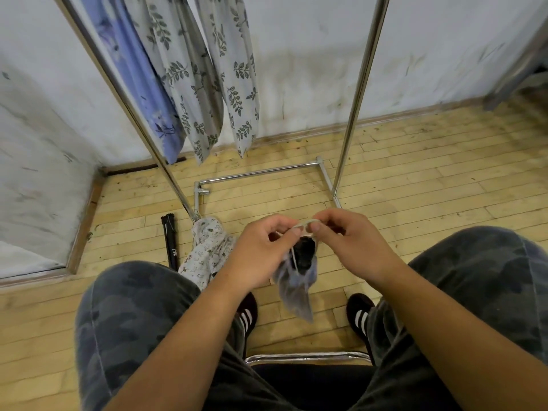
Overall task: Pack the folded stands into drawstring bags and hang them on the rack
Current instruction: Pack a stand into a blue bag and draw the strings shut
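Observation:
A blue-grey drawstring bag [296,287] hangs between my knees with the black top of a folded stand [305,253] showing at its mouth. My left hand [261,250] and my right hand [347,241] each pinch the bag's white drawstring [307,223], stretched between my fingertips above the bag. A second folded black stand [170,241] lies on the floor at the left. Beside it lies a white patterned bag [207,252]. Three filled bags hang from the metal rack [355,93]: a blue one [139,78] and two with a leaf print [189,75], [234,69].
The rack's base bars [261,172] lie on the wooden floor ahead of my feet. White walls close the corner at left and back. My knees in camouflage trousers flank the bag, and a chair's chrome edge [308,356] shows below.

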`<control>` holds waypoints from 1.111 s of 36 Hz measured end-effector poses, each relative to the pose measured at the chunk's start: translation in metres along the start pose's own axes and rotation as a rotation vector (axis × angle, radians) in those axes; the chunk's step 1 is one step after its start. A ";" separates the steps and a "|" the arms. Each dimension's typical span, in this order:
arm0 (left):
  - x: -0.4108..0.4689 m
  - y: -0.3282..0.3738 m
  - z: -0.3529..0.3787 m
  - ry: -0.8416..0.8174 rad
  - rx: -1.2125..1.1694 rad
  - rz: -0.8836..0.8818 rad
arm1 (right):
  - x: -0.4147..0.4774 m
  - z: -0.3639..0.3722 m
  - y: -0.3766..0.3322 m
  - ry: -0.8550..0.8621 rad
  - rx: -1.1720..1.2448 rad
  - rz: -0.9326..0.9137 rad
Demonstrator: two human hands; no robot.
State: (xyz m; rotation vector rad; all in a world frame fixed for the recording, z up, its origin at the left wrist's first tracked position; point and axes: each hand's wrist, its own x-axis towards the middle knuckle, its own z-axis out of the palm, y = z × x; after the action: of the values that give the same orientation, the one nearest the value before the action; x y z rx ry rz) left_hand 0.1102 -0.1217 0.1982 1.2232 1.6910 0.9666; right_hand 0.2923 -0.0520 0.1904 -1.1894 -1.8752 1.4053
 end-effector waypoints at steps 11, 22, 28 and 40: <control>0.014 0.083 -0.042 0.083 -0.015 0.157 | 0.028 -0.019 -0.081 0.148 0.127 -0.201; 0.033 0.173 -0.078 0.166 -0.104 0.325 | 0.065 -0.054 -0.172 0.248 0.152 -0.331; 0.051 0.214 -0.099 0.220 -0.101 0.338 | 0.090 -0.070 -0.207 0.254 0.163 -0.393; 0.108 0.265 -0.138 0.304 -0.190 0.312 | 0.161 -0.082 -0.272 0.301 0.174 -0.401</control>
State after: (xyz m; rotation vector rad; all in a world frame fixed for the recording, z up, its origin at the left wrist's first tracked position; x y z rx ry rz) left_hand 0.0517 0.0282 0.4725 1.2841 1.6137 1.5322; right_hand 0.1868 0.1054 0.4562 -0.8285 -1.6298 1.0768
